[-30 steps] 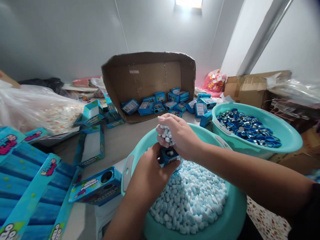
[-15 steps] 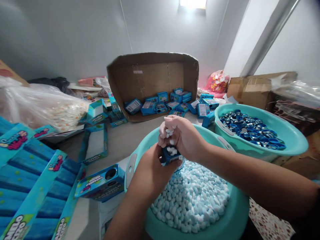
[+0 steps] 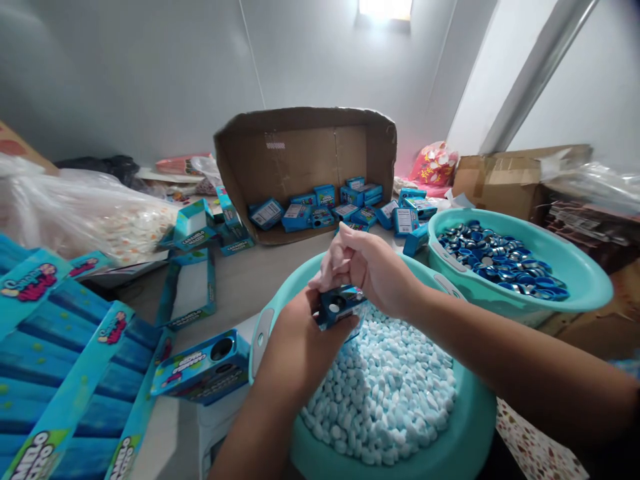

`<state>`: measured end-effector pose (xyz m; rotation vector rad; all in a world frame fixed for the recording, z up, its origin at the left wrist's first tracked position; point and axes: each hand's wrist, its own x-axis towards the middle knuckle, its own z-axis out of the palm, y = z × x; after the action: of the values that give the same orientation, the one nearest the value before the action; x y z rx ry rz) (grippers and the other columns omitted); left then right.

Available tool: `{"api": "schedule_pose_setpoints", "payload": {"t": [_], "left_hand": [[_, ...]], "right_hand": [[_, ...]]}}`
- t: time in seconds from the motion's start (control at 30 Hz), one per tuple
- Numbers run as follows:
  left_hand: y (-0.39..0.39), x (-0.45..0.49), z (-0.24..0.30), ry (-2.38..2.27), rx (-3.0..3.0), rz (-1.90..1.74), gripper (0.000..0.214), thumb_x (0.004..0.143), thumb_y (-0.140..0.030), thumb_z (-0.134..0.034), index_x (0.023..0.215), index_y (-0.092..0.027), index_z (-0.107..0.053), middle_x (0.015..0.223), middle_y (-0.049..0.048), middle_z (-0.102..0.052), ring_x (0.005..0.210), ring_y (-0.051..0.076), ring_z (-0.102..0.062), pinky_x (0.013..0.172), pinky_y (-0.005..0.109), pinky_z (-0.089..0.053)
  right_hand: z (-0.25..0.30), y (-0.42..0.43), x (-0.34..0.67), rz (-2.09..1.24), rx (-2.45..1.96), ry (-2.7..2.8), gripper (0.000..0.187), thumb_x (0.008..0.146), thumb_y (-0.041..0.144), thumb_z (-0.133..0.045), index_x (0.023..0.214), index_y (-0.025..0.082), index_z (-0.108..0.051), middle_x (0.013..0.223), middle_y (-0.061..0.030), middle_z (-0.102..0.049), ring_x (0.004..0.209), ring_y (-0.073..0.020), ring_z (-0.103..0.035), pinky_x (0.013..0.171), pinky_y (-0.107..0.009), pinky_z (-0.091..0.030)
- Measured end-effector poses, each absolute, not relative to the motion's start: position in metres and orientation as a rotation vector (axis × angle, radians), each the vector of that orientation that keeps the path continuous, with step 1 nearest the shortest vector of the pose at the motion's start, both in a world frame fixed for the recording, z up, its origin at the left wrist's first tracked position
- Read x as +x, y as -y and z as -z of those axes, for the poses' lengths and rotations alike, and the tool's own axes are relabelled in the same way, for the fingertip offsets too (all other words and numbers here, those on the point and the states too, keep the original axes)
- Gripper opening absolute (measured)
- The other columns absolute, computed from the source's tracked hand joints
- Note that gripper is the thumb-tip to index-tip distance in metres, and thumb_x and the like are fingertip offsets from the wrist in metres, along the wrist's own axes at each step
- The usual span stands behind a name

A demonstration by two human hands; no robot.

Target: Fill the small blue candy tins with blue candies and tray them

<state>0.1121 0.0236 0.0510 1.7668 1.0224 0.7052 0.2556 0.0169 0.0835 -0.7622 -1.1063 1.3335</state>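
My left hand (image 3: pixel 300 333) is wrapped around a small blue candy box (image 3: pixel 337 305), held tilted over the basin of candies. One white candy shows in the round window on the box's upper face. My right hand (image 3: pixel 367 267), its fingertips powdered white, is curled at the box's far top edge and touches it. Whatever may lie inside those curled fingers is hidden. Below both hands, pale blue and white candies (image 3: pixel 390 393) fill much of the turquoise basin (image 3: pixel 473 427).
A second turquoise basin (image 3: pixel 585 273) at right holds blue and silver lids. Behind, a cardboard carton (image 3: pixel 305 153) lies on its side with several blue boxes. Blue display trays (image 3: pixel 195 287) and a larger blue box (image 3: pixel 200 367) stand left, near a plastic bag (image 3: pixel 100 207) of sweets.
The white candies seen in my right hand and at the box's open top are out of sight, apart from one in the window. The box's upper face now covers the opening.
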Motion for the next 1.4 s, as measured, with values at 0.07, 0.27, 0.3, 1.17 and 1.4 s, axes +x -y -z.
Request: {"api": "schedule_pose_setpoints", "payload": {"t": [0.07, 0.27, 0.3, 1.17, 1.4], "left_hand": [[-0.025, 0.112, -0.047, -1.034, 1.693, -0.748, 0.039, 0.076, -0.029, -0.075, 0.112, -0.023, -0.065, 0.106, 0.0039, -0.076, 0.098, 0.025, -0.072, 0.087, 0.038, -0.056], [-0.029, 0.109, -0.041, -1.137, 1.614, -0.886, 0.049, 0.073, -0.037, -0.079, 0.117, -0.021, -0.063, 0.101, 0.006, -0.076, 0.092, 0.024, -0.073, 0.079, 0.037, -0.057], [-0.03, 0.108, -0.041, -1.144, 1.616, -0.913, 0.049, 0.073, -0.037, -0.08, 0.116, -0.021, -0.063, 0.101, 0.0061, -0.076, 0.091, 0.024, -0.073, 0.079, 0.036, -0.057], [-0.031, 0.111, -0.047, -1.047, 1.784, -0.929, 0.027, 0.075, -0.024, -0.075, 0.1, -0.018, -0.07, 0.089, 0.0024, -0.074, 0.083, 0.021, -0.07, 0.064, 0.026, -0.054], [-0.031, 0.11, -0.044, -1.046, 1.756, -1.041, 0.043, 0.072, -0.016, -0.075, 0.115, -0.018, -0.069, 0.1, 0.0044, -0.075, 0.091, 0.022, -0.072, 0.073, 0.027, -0.058]], "right_hand": [[-0.088, -0.012, 0.261, -1.173, -0.853, 1.265, 0.028, 0.096, 0.046, -0.054, 0.09, 0.02, -0.063, 0.081, -0.0015, -0.068, 0.078, -0.0151, -0.067, 0.075, -0.03, -0.054], [-0.096, -0.007, 0.286, -0.391, -1.311, 1.842, 0.016, 0.094, 0.03, -0.06, 0.091, 0.019, -0.072, 0.098, -0.0041, -0.069, 0.092, -0.0151, -0.062, 0.078, -0.027, -0.047], [-0.095, -0.009, 0.29, -0.336, -1.395, 1.89, 0.016, 0.093, 0.028, -0.061, 0.089, 0.018, -0.073, 0.094, -0.0039, -0.069, 0.087, -0.0147, -0.061, 0.075, -0.027, -0.046], [-0.068, -0.011, 0.261, -0.494, -1.038, 1.863, 0.01, 0.09, 0.009, -0.057, 0.09, 0.014, -0.065, 0.094, -0.003, -0.065, 0.086, -0.0116, -0.061, 0.078, -0.025, -0.051], [-0.069, -0.013, 0.263, -0.348, -1.058, 1.912, 0.008, 0.084, 0.021, -0.073, 0.081, 0.018, -0.067, 0.099, -0.0052, -0.064, 0.099, -0.0176, -0.06, 0.09, -0.034, -0.05]]}}
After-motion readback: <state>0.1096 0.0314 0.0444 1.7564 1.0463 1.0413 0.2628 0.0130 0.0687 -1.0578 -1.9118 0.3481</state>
